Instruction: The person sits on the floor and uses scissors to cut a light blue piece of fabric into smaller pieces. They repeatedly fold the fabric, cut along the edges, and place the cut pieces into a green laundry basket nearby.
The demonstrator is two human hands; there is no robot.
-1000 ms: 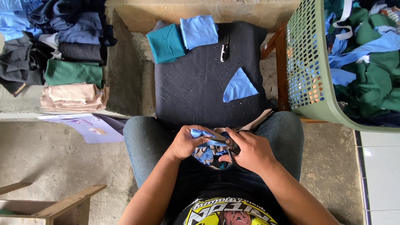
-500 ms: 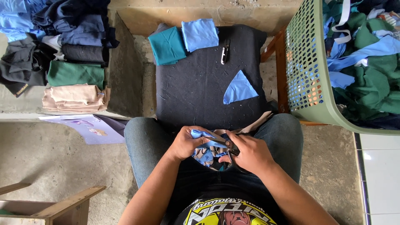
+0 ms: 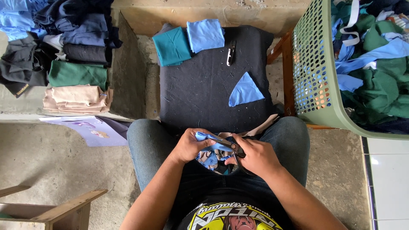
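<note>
My left hand (image 3: pixel 190 146) pinches a small piece of light blue cloth (image 3: pixel 207 139) over my lap. My right hand (image 3: pixel 254 156) grips a pair of scissors (image 3: pixel 230 145) whose blades lie against that cloth. Blue scraps (image 3: pixel 211 159) sit in my lap between my jeans-clad thighs. In front of me lies a dark cloth-covered board (image 3: pixel 204 89) with a blue triangular cutout (image 3: pixel 245 90), a small thread snipper (image 3: pixel 231 53), a teal square (image 3: pixel 172 46) and a light blue square (image 3: pixel 205 35) on it.
A green perforated basket (image 3: pixel 315 64) full of green and blue cloth pieces stands at the right. Folded garments (image 3: pixel 72 76) are piled at the upper left. A pale printed sheet (image 3: pixel 91 130) lies on the concrete floor, and a wooden frame (image 3: pixel 55 211) sits at the lower left.
Both hands stay over my lap; the scissors and the blue cloth have shifted only slightly between the fingers.
</note>
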